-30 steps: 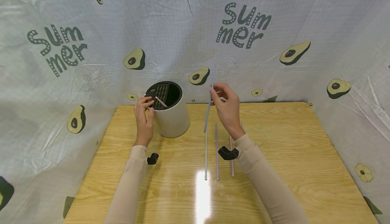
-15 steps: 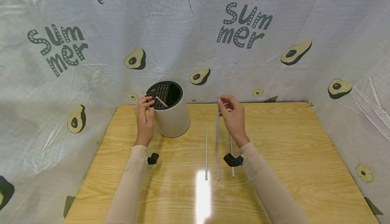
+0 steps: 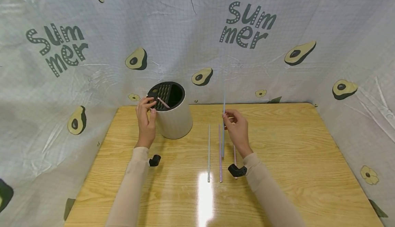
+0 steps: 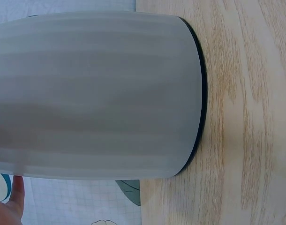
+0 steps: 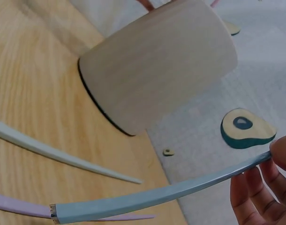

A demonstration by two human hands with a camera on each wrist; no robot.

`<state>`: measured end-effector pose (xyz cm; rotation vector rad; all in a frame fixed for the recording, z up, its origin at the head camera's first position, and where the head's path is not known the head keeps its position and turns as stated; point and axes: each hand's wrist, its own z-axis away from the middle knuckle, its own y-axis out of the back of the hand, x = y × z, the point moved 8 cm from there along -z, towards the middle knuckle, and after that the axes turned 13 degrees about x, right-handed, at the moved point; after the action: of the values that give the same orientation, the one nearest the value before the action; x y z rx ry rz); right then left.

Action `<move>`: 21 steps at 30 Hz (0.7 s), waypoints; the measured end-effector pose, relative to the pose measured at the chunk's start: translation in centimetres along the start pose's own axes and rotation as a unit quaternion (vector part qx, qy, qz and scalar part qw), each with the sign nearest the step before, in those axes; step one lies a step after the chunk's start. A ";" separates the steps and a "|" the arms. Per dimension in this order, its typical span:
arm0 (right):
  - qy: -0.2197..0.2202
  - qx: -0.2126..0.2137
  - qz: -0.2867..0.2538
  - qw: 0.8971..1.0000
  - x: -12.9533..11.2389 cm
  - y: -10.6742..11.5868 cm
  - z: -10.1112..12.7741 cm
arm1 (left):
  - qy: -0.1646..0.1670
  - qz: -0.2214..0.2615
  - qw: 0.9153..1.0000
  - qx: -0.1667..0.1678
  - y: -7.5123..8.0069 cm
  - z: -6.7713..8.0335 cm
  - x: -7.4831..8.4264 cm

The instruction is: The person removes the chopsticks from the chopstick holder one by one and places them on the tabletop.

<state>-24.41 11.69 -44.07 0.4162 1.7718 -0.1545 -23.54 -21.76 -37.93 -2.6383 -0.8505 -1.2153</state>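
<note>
My right hand (image 3: pixel 237 127) pinches a blue chopstick (image 5: pixel 161 194) between thumb and fingers, its thicker square end pointing down over the table. Beside it lie a pale grey-green chopstick (image 3: pixel 208 153), a purple chopstick (image 3: pixel 220 167) and a pink chopstick (image 3: pixel 235 153), partly hidden by the right wrist. My left hand (image 3: pixel 145 122) holds the rim of a white round utensil holder (image 3: pixel 176 124), fingers over its left edge. Its black slotted top (image 3: pixel 160 91) has a large opening on the right. Another pink chopstick (image 3: pixel 163 103) slants out of the top.
The wooden table (image 3: pixel 277 144) has rounded back corners. A pale cloth (image 3: pixel 179 48) printed with avocados and lettering hangs behind it and along both sides. Black wrist cameras (image 3: pixel 237 170) are worn on both arms.
My right hand has moved down and slightly right with the blue chopstick, bringing its lower end beside the purple chopstick. My left hand stays on the utensil holder.
</note>
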 end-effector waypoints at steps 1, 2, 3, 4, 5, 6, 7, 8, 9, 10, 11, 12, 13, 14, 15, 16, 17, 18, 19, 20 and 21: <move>-0.003 0.000 0.002 1.000 0.7 0.0 0.1 | 0.000 0.000 1.000 -0.001 0.0 0.0 0.0; -0.004 0.000 0.004 1.000 1.2 0.0 0.2 | 0.000 0.000 1.000 -0.001 0.0 0.0 0.0; -0.006 0.002 0.006 1.000 1.5 0.0 0.3 | 0.001 0.000 1.000 -0.002 0.0 0.0 0.0; -0.008 0.003 0.010 1.000 1.9 0.1 0.5 | 0.001 0.000 1.000 -0.003 0.1 0.0 0.0; -0.010 0.005 0.013 1.000 2.3 0.1 0.6 | 0.001 0.000 1.000 -0.003 0.1 0.0 0.0; -0.011 0.006 0.015 1.000 2.6 0.2 0.7 | 0.002 0.000 1.000 -0.003 0.1 0.0 0.0; -0.011 0.008 0.019 1.000 2.9 0.3 0.9 | 0.002 0.000 1.000 -0.003 0.1 0.0 0.0; -0.013 0.007 0.024 1.000 3.2 0.3 1.0 | 0.002 -0.001 1.000 -0.002 0.1 0.0 0.0; -0.014 0.007 0.028 0.999 3.5 0.4 1.2 | 0.003 -0.001 1.000 -0.002 0.1 0.0 0.0; -0.014 0.006 0.032 0.999 3.7 0.5 1.3 | 0.003 -0.001 1.000 -0.002 0.1 0.0 0.1; -0.013 0.007 0.037 0.999 4.0 0.5 1.4 | 0.004 -0.001 1.000 -0.002 0.1 0.0 0.1; -0.012 0.007 0.041 0.999 4.2 0.5 1.6 | 0.004 -0.001 1.000 -0.002 0.1 0.0 0.0; -0.012 0.007 0.049 0.999 4.4 0.6 1.7 | 0.005 -0.002 1.000 -0.002 0.0 0.0 -0.4; -0.011 0.008 0.056 0.998 4.7 0.6 1.8 | 0.004 -0.003 1.000 -0.001 0.0 0.0 -0.9; -0.009 0.010 0.067 0.998 4.8 0.7 1.9 | 0.004 -0.005 1.000 -0.001 0.0 0.0 -1.4; -0.007 0.013 0.082 0.997 5.0 0.7 2.0 | 0.004 -0.009 1.000 0.000 -0.1 0.1 -2.0; -0.006 0.014 0.097 0.995 5.3 0.8 2.1 | 0.004 -0.012 1.000 0.000 -0.1 0.1 -2.6; -0.005 0.015 0.110 0.994 5.4 0.8 2.1 | 0.003 -0.016 1.000 0.000 -0.1 0.1 -3.2; -0.007 0.015 0.126 0.992 5.6 0.8 2.2 | 0.003 -0.017 1.000 0.000 -0.1 0.2 -3.8; -0.008 0.014 0.141 0.990 5.8 0.8 2.3 | 0.002 -0.018 1.000 -0.001 0.0 0.2 -4.0; -0.011 0.012 0.157 0.988 5.9 0.7 2.4 | 0.003 -0.019 1.000 -0.002 0.0 0.2 -4.1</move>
<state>-23.11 12.78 -50.28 0.7012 1.6610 0.0426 -25.51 -23.49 -41.04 -2.6327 -0.9006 -1.2350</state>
